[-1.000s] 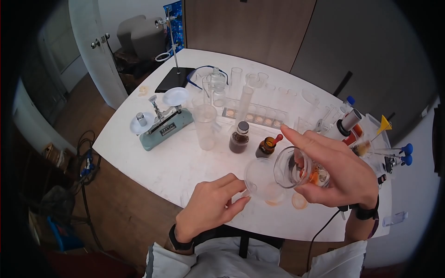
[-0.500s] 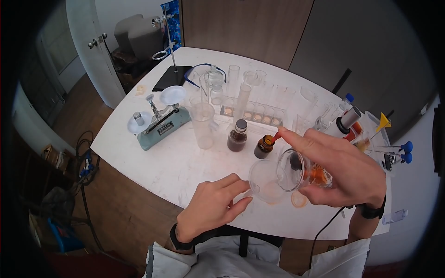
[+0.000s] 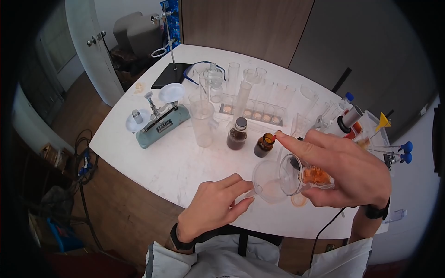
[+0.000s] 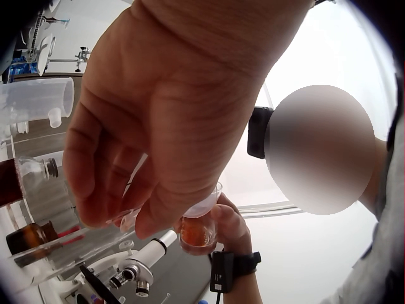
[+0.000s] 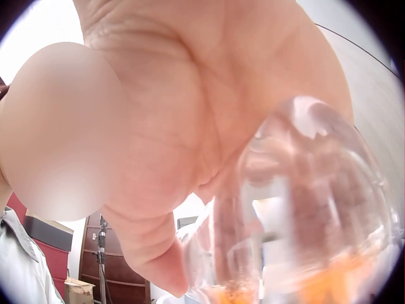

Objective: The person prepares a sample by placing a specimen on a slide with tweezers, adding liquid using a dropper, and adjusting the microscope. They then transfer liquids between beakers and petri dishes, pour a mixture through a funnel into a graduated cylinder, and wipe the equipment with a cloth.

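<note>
My right hand [image 3: 347, 171] grips a tilted glass beaker [image 3: 291, 175], thumb below and fingers above, its mouth facing left. Orange contents lie inside the beaker, seen also in the left wrist view, where the beaker [image 4: 197, 235] sits in the right hand's grasp. In the right wrist view its clear wall [image 5: 304, 190] is close beneath the palm. My left hand [image 3: 215, 201] pinches the left edge of a clear round vessel [image 3: 271, 178], whose kind I cannot tell. The beaker's rim overlaps that vessel in the head view.
Behind the hands stand a brown bottle [image 3: 264, 146] with a red dropper and a capped dark bottle [image 3: 237, 135]. Farther left are a plastic jug [image 3: 202, 127] and a balance [image 3: 163, 125]. A test-tube rack [image 3: 259, 116] and a stand base [image 3: 171, 76] stand behind; a microscope [image 3: 347, 121] is right.
The right hand has shifted right and tilted the beaker further, with its orange contents showing more. The left hand and the clear vessel have drifted slightly right.
</note>
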Demonstrator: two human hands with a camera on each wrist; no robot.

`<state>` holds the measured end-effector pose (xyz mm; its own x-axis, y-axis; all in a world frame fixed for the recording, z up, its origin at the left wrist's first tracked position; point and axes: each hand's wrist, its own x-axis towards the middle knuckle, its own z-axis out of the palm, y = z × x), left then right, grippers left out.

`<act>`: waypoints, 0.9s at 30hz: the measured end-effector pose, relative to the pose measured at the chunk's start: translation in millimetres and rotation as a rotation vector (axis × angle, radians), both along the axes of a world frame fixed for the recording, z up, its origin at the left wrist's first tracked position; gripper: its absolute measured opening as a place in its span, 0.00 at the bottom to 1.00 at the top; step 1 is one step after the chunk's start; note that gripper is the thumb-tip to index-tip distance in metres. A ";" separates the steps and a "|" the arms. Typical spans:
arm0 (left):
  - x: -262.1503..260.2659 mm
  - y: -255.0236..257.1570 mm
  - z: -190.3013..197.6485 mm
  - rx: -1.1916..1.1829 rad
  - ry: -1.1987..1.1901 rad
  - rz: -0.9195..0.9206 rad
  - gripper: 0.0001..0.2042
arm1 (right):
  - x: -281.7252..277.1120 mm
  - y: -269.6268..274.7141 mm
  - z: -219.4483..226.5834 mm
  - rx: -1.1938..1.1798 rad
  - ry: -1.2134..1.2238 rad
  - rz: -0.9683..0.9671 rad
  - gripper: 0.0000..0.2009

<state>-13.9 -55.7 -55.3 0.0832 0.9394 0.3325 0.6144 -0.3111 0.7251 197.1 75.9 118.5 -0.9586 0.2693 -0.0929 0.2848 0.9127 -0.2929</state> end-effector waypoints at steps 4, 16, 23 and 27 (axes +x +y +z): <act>-0.1 0.2 -0.9 0.013 -0.001 -0.004 0.15 | -1.3 -1.0 2.7 0.008 -0.030 0.000 0.46; 1.9 0.3 -0.2 0.017 0.007 -0.008 0.15 | -3.8 -5.6 10.7 0.043 -0.068 -0.022 0.47; 2.3 1.2 -0.9 0.020 0.015 -0.006 0.14 | -3.9 -3.3 9.8 0.055 -0.046 -0.002 0.47; 2.2 2.2 -1.2 0.019 0.013 -0.009 0.15 | -7.3 -4.2 12.8 0.063 -0.070 0.010 0.47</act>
<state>-11.7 -53.5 -56.5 0.0962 0.9320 0.3495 0.6208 -0.3307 0.7108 189.8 71.7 131.3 -0.9530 0.2672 -0.1430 0.2934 0.9315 -0.2148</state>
